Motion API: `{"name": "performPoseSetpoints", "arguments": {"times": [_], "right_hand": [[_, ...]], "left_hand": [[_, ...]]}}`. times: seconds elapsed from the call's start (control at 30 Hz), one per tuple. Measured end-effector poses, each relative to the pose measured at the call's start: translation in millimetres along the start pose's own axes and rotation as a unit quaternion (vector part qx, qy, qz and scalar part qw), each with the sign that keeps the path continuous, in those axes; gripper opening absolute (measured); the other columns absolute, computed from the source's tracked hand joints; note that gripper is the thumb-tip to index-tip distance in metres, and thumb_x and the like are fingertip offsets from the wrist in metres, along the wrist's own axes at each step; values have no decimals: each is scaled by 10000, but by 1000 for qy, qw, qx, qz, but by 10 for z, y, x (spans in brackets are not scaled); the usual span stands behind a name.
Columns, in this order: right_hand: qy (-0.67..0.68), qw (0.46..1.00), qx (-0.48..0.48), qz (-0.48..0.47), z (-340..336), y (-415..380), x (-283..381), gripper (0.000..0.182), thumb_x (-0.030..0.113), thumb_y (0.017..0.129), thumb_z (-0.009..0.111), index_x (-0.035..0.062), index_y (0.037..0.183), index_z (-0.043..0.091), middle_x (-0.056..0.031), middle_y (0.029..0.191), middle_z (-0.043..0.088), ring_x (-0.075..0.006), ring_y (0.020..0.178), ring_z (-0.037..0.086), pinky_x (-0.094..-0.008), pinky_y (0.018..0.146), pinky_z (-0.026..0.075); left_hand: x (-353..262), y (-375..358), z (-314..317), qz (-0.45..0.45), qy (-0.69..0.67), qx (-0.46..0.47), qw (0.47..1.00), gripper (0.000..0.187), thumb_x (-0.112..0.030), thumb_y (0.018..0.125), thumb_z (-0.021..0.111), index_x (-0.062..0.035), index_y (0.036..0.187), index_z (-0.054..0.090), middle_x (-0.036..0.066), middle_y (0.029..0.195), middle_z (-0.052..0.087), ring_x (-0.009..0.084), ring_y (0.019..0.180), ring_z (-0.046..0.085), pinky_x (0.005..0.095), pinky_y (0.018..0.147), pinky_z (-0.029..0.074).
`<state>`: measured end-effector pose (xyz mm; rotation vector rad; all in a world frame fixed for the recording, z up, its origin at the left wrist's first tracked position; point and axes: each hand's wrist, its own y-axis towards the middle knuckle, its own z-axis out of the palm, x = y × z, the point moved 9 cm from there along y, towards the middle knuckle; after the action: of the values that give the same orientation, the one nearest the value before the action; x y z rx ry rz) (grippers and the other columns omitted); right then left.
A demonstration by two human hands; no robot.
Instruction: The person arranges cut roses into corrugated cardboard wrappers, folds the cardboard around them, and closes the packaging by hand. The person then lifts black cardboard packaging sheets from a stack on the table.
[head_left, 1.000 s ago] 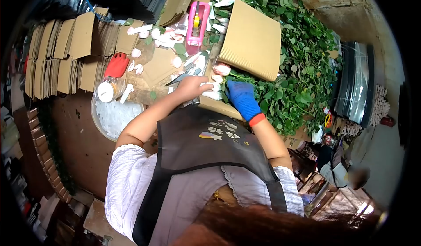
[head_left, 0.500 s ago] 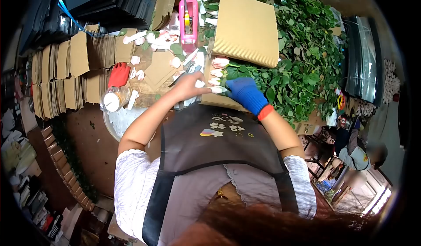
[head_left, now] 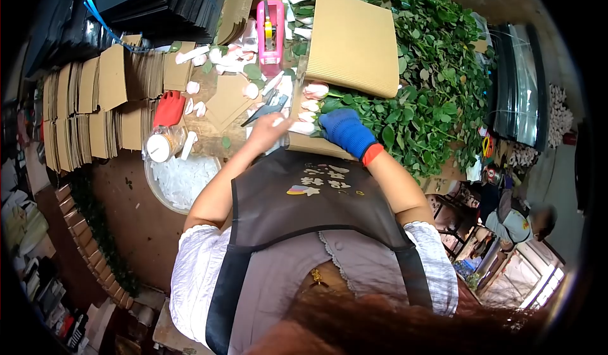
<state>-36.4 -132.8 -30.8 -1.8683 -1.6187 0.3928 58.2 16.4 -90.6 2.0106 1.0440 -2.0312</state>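
My bare left hand is closed, fingertips together, over the table beside the cardboard's edge; what they pinch, if anything, I cannot make out. My right hand, in a blue knit glove with a red cuff, curls its fingers round the stem end of a pale rose. That bud points left, towards my left hand. Other pale pink roses lie in a row just above it, stems to the right. Beneath them is a corrugated cardboard sheet. A larger brown cardboard sheet covers the stems further up.
A pink tape dispenser, dark scissors and loose petals lie left of the roses. Leafy stems pile up on the right. A red glove, a clear jar and a tub are at left. Another person is far right.
My left hand has drawn down and slightly back from the rose bud. My gloved right hand has shifted a little left, and the bud with it. The tub shows more.
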Motion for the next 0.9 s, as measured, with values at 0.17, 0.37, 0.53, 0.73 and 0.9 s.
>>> {"name": "performPoseSetpoints", "arguments": {"times": [0.17,0.37,0.53,0.73,0.9], "right_hand": [[14,1000,-21,-12,-137,-140,-1,238,300,860,636,92,952,704,-166,909,723,-332,892,706,-460,782,547],[8,999,-34,-2,-155,-123,74,245,303,856,639,87,953,703,-181,928,728,-330,895,713,-456,800,551],[-6,999,-39,-9,-167,-107,61,250,311,856,634,90,950,707,-163,901,727,-332,878,712,-458,787,551],[39,998,-48,-23,-155,-213,-87,260,326,884,602,95,942,707,-167,900,719,-340,881,706,-472,777,548],[55,994,-63,-70,-221,-256,21,224,277,900,571,105,899,715,-164,902,722,-340,871,706,-467,765,548]], "left_hand": [[-174,-778,-1215,-73,302,63,948,320,-364,872,718,-52,940,730,106,856,718,226,811,677,350,727,507],[602,-1384,-1514,-157,686,256,663,402,-432,815,731,-73,994,756,177,993,731,356,955,697,452,792,540],[-580,-253,-334,56,323,71,942,246,-242,923,668,-60,1045,557,154,919,643,360,909,641,445,790,505],[-709,255,43,197,324,82,922,884,-349,782,816,-191,1528,367,219,1521,320,418,1348,424,448,1077,419],[-669,309,95,183,345,113,914,937,-384,757,822,-209,1543,342,222,1548,279,423,1366,400,444,1099,402]]}}
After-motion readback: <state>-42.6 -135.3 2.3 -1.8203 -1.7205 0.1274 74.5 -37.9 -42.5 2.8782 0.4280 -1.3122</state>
